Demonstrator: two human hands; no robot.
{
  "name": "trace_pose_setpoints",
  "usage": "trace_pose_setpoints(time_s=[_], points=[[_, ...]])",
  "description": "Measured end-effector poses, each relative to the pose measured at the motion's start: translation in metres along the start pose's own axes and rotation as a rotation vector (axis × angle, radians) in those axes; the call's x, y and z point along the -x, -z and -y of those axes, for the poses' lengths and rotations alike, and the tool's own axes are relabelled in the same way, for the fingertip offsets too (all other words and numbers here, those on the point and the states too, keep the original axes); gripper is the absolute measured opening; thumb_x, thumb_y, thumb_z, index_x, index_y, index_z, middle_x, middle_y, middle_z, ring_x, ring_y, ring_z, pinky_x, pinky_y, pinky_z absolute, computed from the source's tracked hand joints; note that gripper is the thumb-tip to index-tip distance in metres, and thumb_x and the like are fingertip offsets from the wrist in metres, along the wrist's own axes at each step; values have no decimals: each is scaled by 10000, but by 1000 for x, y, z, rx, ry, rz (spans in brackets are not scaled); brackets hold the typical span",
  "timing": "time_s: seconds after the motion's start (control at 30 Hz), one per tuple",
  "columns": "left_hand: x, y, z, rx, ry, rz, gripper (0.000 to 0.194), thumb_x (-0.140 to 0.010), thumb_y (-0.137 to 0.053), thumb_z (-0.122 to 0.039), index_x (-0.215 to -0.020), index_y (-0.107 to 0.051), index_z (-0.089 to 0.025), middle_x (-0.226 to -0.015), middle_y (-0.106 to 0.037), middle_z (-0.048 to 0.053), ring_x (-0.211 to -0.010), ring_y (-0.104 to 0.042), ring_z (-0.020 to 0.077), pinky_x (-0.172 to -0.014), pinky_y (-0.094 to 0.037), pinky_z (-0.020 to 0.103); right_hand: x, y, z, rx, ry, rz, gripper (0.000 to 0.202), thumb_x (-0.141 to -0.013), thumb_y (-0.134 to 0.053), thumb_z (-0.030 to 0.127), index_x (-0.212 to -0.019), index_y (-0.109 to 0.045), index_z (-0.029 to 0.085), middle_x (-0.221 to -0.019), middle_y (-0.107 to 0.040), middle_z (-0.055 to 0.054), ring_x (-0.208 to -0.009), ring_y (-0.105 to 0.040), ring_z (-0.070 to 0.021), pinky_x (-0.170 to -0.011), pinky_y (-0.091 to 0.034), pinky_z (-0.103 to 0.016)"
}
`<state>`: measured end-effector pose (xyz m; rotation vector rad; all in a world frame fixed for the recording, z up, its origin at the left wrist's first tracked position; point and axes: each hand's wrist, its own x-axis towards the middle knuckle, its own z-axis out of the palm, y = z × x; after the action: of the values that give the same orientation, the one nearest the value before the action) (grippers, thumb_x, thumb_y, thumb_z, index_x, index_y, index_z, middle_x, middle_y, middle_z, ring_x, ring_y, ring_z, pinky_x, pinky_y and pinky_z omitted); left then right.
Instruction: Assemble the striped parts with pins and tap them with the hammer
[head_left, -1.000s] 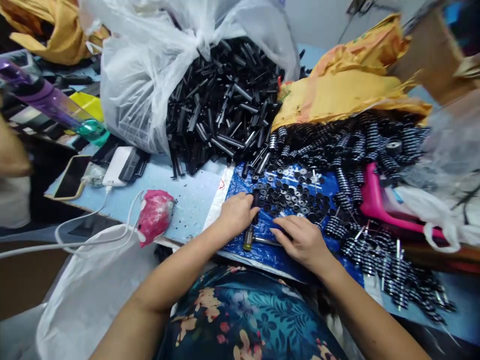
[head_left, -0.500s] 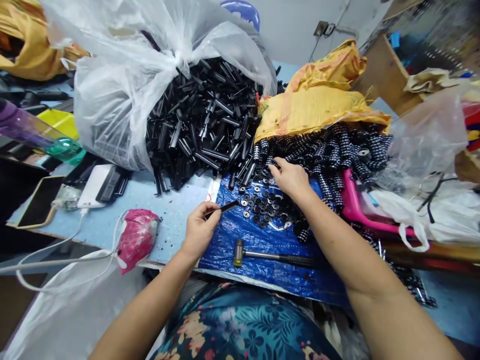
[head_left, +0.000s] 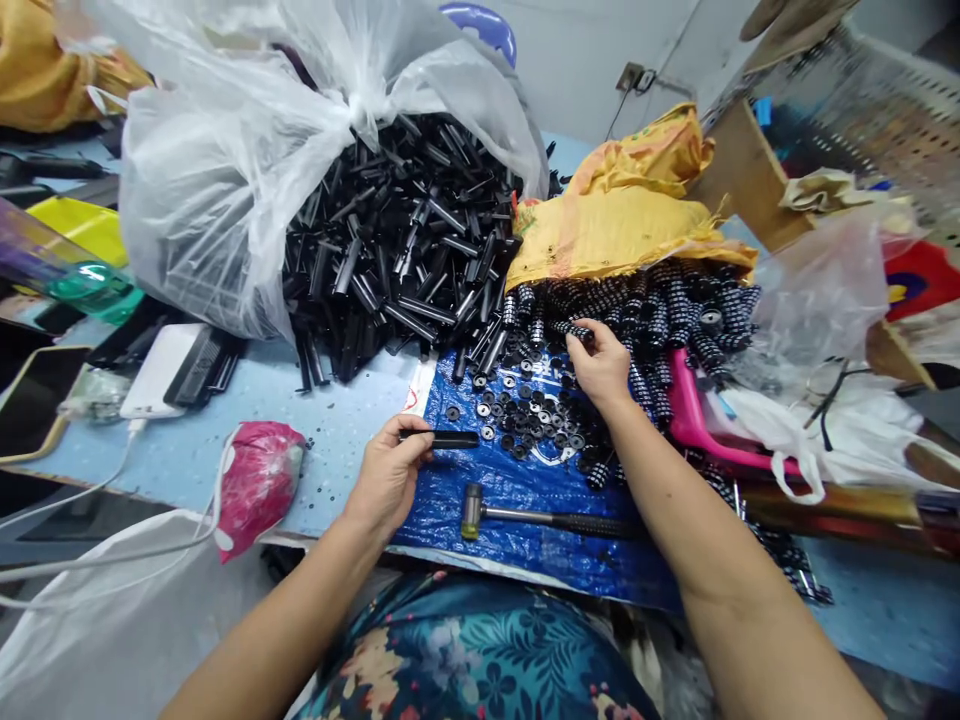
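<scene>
My left hand (head_left: 388, 470) is closed on a slim black plastic piece (head_left: 454, 440) that points right over the blue sheet (head_left: 442, 510). At the edge of the pile of black-and-white ridged rolls (head_left: 679, 300), my right hand (head_left: 604, 368) pinches one dark ridged roll (head_left: 566, 329). Between the hands and to the right lie many small black discs (head_left: 525, 420), some with pale centres. A hammer (head_left: 525, 515) rests on the sheet below them. Behind, a heap of black plastic pieces (head_left: 412, 260) spills from a clear bag (head_left: 217, 210).
A yellow sack (head_left: 615, 235) covers part of the rolls. To the right are a pink tray edge (head_left: 694, 420) and white plastic bags (head_left: 862, 440). On the left lie a pink bundle (head_left: 259, 485), a white power bank (head_left: 161, 375) with a cable, and a phone (head_left: 37, 405).
My right hand has turned and now grips a ridged roll. My left hand has moved slightly down and left, and its black piece lies more level. The camera view has shifted a little.
</scene>
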<state>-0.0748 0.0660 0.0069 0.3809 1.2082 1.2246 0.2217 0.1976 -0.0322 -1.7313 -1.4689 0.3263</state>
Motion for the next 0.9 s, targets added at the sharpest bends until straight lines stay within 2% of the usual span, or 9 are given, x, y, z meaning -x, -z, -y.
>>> trace_pose_setpoints(time_s=[0.13,0.23,0.33,0.4,0.53,0.63,0.7,0.8,0.9], points=[[4,7,-7,67,48,57,245,-560,-803,-168,-732,-629,-157,-814,-680,5,-787,-648,140,-726,-520,251,16,20,4,-381,-120,-109,473,-766,-708,560,-1055,-655,189,-653,-546,32,-535,-508,-145,-536,-445,-295],[6,1,-6,105,104,116,273,-629,-800,-224,-830,-625,-168,-845,-714,28,-834,-696,182,-784,-554,306,50,33,21,-555,-204,-150,451,-807,-668,652,-934,-635,220,-692,-548,20,-587,-517,-139,-554,-446,-278],[10,-12,4,34,129,168,359,-738,-778,-351,-1008,-611,-184,-759,-681,-11,-621,-653,125,-629,-530,252,92,36,47,-854,-443,119,521,-901,-455,737,-960,-593,238,-791,-597,-16,-659,-574,-160,-553,-474,-286],[14,-20,13,-90,79,239,416,-808,-726,-450,-1101,-586,-190,-698,-650,-36,-481,-573,85,-506,-451,205,117,35,63,-1046,-617,305,511,-904,-453,729,-993,-585,243,-746,-560,11,-578,-528,-138,-509,-453,-270],[23,-27,25,-351,-37,367,440,-873,-630,-547,-1111,-563,-183,-666,-633,-46,-391,-485,65,-423,-376,195,148,34,83,-1210,-780,393,443,-898,-560,652,-1069,-597,244,-605,-431,81,-413,-315,-82,-407,-306,-214],[29,-30,32,-443,-94,357,372,-901,-589,-546,-1000,-577,-187,-678,-624,-40,-400,-450,62,-433,-379,212,158,32,90,-1209,-740,352,435,-928,-526,634,-1129,-602,256,-592,-443,79,-402,-322,-83,-401,-311,-214],[32,-35,37,-489,-188,327,331,-861,-663,-506,-923,-605,-186,-700,-624,-28,-480,-492,76,-501,-415,225,163,27,94,-1170,-664,279,416,-940,-501,621,-1086,-615,249,-679,-554,34,-484,-476,-109,-452,-419,-239],[35,-45,42,-565,-321,366,288,-732,-804,-394,-851,-655,-179,-769,-641,-3,-679,-563,125,-664,-457,256,169,18,96,-1050,-479,252,423,-987,-408,579,-1066,-623,223,-992,-695,-74,-842,-680,-196,-685,-576,-327],[37,-47,40,-620,-324,392,233,-759,-762,-374,-774,-645,-172,-700,-582,-16,-653,-491,120,-632,-404,259,173,18,90,-809,-192,333,504,-1000,-409,583,-1327,-549,227,-1319,-620,-132,-1225,-607,-271,-917,-576,-425]])
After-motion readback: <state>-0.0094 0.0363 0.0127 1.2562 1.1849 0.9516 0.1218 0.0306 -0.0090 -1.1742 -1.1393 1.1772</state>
